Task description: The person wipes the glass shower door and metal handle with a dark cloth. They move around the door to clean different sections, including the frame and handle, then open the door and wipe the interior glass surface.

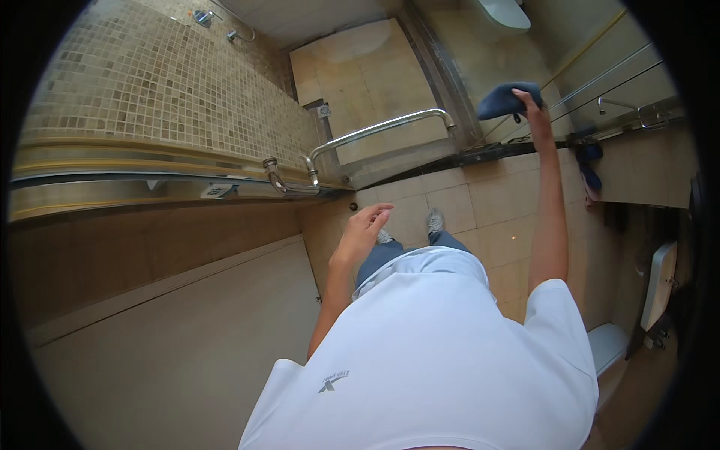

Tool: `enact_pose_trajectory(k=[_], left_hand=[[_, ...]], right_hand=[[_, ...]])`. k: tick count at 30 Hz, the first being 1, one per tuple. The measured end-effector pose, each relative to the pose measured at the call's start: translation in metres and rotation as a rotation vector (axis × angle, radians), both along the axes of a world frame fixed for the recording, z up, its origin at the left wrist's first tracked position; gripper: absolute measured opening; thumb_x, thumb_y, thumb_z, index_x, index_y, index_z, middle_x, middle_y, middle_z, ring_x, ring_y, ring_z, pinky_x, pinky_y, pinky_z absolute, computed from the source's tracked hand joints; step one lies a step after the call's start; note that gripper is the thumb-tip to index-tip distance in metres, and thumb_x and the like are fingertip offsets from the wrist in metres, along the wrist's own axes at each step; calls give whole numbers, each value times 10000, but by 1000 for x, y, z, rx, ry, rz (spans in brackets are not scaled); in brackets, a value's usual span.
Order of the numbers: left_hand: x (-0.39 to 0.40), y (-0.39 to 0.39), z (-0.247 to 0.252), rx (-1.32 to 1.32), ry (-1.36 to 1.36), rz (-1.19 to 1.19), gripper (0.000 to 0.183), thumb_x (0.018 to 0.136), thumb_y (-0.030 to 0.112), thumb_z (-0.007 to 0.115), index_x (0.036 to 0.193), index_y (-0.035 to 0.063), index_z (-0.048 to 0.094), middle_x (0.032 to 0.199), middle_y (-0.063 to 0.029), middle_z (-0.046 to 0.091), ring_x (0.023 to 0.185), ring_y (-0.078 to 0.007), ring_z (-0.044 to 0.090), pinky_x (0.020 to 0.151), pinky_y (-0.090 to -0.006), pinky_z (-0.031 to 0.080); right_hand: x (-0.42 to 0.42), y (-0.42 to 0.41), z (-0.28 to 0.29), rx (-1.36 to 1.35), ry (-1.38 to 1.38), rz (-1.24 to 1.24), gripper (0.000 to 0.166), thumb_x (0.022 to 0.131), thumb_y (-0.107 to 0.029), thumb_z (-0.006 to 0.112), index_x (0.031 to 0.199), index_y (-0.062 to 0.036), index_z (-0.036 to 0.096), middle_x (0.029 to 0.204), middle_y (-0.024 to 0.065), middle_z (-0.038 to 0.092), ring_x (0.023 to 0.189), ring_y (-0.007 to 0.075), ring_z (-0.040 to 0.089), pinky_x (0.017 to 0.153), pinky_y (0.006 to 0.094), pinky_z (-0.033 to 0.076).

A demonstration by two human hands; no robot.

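Note:
My right hand point(529, 104) is stretched far out to the front right. It grips a dark blue cloth point(502, 101), held in front of a glass panel; whether the cloth touches the glass I cannot tell. My left hand point(363, 230) hangs in front of my waist with its fingers loosely bent and apart, holding nothing. Beyond it a bent chrome door handle point(382, 127) is fixed to the glass shower door. One end of that handle turns down towards the left near a second chrome bend point(287, 183).
Small mosaic tiles point(185, 90) cover the shower wall, with a chrome mixer tap point(203, 18) on it. Dark blue slippers point(589, 166) are at the right. A white toilet point(503, 14) shows at the upper right, perhaps as a reflection. A white door point(185, 349) stands at my left.

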State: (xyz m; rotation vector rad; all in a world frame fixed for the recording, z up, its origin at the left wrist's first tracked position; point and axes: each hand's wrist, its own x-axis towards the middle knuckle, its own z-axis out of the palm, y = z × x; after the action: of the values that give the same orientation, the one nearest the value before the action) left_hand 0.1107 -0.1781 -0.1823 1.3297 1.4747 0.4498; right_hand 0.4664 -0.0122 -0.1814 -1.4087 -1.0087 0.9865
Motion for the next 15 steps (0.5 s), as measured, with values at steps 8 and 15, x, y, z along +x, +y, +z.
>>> enact_pose_trajectory(k=[8,15], left_hand=[[-46,-2,-13,50,-195,55,312,886,271,454,1102,63,539,1001,-89,589,893,-155,542,792,-267,415],[-99,-28,-28,102,-139,243,282,882,256,466,1079,73,551,906,-77,588,817,-141,540,755,-262,424]], right_hand=[[-196,-26,27,122,-372,388,345,757,-315,637,746,29,627,620,99,592,586,137,567,590,273,455],[-325,-31,52,50,-77,606,295,769,-236,645,803,57,628,669,70,603,586,112,584,509,227,492]])
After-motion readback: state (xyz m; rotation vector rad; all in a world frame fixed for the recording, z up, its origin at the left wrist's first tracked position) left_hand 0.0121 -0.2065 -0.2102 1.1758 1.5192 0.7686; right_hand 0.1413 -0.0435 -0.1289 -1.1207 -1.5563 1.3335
